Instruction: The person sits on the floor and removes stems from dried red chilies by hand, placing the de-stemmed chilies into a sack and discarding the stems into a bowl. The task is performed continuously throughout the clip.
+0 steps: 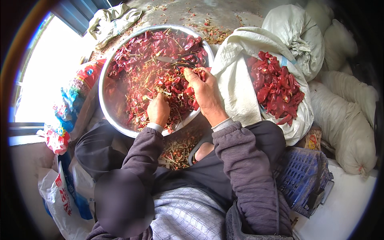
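A wide metal basin (103, 100) stands before me, heaped with dried red peppers (141, 48) and pale stems. My right hand (205, 90) is over its right side, closed around a few dried peppers (200, 73). Down at the near part of the heap, my left hand (158, 110) has its fingers curled among stems and peppers; whether it pinches a piece is hidden. Scissors (168, 59) with dark handles lie on top of the heap, just beyond my right hand.
Right of the basin, an open white woven sack (237, 81) holds red peppers (277, 90). Full pale sacks (339, 126) and a blue plastic crate (303, 180) are farther right. Plant scraps (180, 153) litter the floor. Colourful plastic bags (70, 102) stand at left.
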A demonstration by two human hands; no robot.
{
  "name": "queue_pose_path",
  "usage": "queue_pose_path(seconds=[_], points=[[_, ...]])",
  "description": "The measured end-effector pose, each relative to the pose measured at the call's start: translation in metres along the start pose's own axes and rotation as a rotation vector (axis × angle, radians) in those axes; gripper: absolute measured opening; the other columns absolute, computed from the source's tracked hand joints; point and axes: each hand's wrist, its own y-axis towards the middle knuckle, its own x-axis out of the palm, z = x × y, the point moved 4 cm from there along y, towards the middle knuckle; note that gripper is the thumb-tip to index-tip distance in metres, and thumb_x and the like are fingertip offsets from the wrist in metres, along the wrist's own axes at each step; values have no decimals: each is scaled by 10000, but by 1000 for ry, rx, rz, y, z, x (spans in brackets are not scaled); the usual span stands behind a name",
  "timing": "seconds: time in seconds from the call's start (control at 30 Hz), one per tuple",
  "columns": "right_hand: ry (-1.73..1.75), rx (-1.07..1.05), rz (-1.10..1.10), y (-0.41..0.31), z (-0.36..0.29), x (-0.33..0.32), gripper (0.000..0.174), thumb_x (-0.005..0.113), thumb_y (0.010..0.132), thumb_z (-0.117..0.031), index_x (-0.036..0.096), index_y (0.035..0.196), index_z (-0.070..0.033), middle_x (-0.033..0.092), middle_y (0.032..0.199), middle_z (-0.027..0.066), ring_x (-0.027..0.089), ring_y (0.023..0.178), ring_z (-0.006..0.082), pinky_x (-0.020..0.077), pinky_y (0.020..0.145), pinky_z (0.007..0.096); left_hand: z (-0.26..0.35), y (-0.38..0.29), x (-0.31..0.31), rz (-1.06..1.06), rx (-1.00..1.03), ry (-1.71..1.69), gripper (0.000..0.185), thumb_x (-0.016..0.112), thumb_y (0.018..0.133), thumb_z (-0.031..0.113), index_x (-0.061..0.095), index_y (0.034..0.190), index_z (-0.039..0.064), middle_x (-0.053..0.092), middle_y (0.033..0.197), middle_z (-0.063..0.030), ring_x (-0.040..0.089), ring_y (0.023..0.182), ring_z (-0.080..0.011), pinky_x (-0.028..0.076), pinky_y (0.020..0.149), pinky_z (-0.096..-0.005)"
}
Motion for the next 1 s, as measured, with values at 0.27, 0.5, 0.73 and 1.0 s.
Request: queue_pose_path(seconds=[0.27,0.5,0.73,1.0], points=[[-123,36,33,4,13,-4,173,634,978,-168,649,1017,-1,671,792,58,620,596,129,494,524,294,-27,1,10,5,26,39,348,793,854,278,644,1042,25,722,912,-169,706,864,-313,545,785,-426],[-606,-118,46,5,22,-1,267,731,920,-270,701,939,-5,688,720,144,652,626,227,499,613,379,-68,-7,-9,84,-317,-1060,142,694,942,87,693,1067,21,709,932,-47,639,828,-108,516,715,-260],[-775,-77,-165,-12,40,30,252,758,858,-295,708,944,-63,716,799,141,704,742,328,545,686,419,-36,-21,-32,-67,-256,-1643,141,583,1030,137,618,1162,102,699,975,-11,669,827,-122,553,697,-280],[-759,-134,-234,-12,41,45,318,754,854,-322,711,999,-42,710,829,188,703,793,366,538,737,446,-15,-29,-48,-153,-191,-1403,99,612,993,114,637,1074,62,681,968,0,658,883,-115,539,775,-290]])
